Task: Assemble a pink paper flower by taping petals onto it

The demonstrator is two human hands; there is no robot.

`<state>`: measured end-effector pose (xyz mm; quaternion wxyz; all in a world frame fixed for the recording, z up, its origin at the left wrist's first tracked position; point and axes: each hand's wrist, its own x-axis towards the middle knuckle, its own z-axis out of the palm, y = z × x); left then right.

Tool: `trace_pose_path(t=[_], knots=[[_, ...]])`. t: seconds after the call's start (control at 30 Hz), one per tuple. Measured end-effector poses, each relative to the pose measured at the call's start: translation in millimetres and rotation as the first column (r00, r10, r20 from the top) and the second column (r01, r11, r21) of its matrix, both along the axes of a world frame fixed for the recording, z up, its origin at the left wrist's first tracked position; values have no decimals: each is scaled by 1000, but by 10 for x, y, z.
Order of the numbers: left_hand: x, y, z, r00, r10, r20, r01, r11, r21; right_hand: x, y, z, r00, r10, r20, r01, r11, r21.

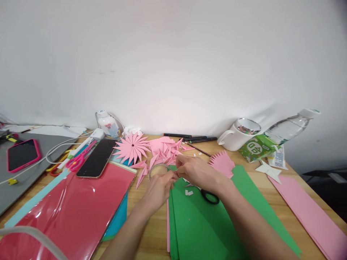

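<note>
My left hand (159, 186) and my right hand (191, 169) meet over the left edge of a stack of green paper (206, 220). Their fingertips are pinched close together; what they hold is too small and hidden to make out. A roll of clear tape (151, 173) stands right behind my left hand, partly covered by it; whether the hand touches it I cannot tell. Behind the hands lies a heap of folded pink paper pieces (164, 150), beside a pink pointed paper rosette (132, 147). Black-handled scissors (210, 197) rest on the green paper under my right forearm, near small white scraps (189, 193).
Left are a red sheet pack (78, 209), a black phone (97, 159), pink scissors (81, 157) and a white bottle (108, 124). Right are a fanned pink piece (222, 164), a white mug (237, 137), a water bottle (288, 128) and pink strips (309, 216). Markers (193, 138) lie by the wall.
</note>
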<state>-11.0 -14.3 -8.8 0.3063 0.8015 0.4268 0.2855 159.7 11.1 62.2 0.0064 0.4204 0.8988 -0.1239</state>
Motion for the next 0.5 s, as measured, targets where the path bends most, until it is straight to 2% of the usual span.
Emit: trace_pose_path(t=[0.5], knots=[[22,-8,-56,998,3,60,2,996,-93,104,51,-101,990,3,-141,-22,991,-130]])
